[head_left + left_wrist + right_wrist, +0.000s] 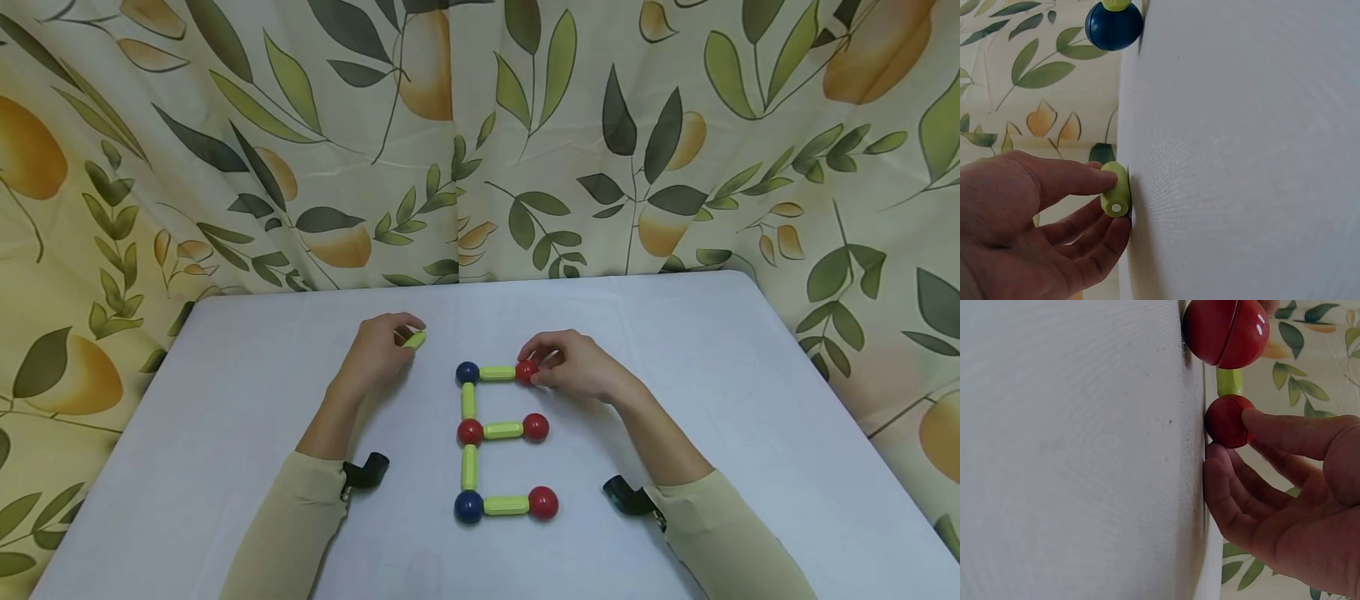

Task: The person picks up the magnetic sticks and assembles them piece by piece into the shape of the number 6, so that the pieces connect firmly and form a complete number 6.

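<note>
An E-shaped figure of yellow-green toy rods (468, 467) and balls lies on the white table. Its left side has a blue ball (467, 372) at the top, a red ball (470, 432) midway and another blue ball (468, 506) at the bottom. Each of the three arms ends in a red ball. My right hand (573, 362) grips the top arm's red ball (1229, 422) between thumb and fingers. Left of the figure, my left hand (378, 350) pinches a loose yellow-green rod (1115, 189), whose near end shows a white dot.
The white table (247, 417) reaches back to a curtain (480, 208) printed with leaves and fruit. Each sleeve carries a small black camera at the wrist, the left one (367, 471) and the right one (628, 497) both close above the table.
</note>
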Demonstrator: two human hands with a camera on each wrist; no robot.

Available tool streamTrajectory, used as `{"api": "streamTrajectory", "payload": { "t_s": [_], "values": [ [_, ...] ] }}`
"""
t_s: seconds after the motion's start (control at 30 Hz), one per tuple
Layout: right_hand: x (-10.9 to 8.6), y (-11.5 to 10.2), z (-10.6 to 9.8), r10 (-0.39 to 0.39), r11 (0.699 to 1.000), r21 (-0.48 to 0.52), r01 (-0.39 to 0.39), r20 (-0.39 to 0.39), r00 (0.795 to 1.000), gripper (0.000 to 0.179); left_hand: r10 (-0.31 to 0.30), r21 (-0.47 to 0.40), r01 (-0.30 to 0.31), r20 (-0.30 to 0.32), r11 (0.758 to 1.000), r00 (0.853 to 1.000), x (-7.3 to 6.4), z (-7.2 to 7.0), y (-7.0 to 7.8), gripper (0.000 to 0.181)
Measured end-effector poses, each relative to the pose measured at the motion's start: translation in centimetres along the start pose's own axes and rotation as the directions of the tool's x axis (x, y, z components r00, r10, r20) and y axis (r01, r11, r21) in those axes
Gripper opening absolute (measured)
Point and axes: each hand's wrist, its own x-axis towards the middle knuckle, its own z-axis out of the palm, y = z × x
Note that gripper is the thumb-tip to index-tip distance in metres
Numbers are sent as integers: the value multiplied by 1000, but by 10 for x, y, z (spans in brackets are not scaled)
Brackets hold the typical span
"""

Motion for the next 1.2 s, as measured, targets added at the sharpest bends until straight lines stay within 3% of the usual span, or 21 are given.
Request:
{"api": "streamTrajectory", "payload": {
  "t_s": [0.5,1.03,1.2],
  "values": [
    [-1,1,0,-7,1000,3,7,6,1000,30,-48,-60,49,14,997,999,-7,-1,7,38],
    [0,2,-1,-1,1000,-1,1,8,1000,30,31,-155,-21,68,988,997,-34,3,46,32],
    [1,2,-1,-11,1000,3,11,16,1000,30,56,-203,-31,116,979,992,-43,8,58,32]
  ]
}}
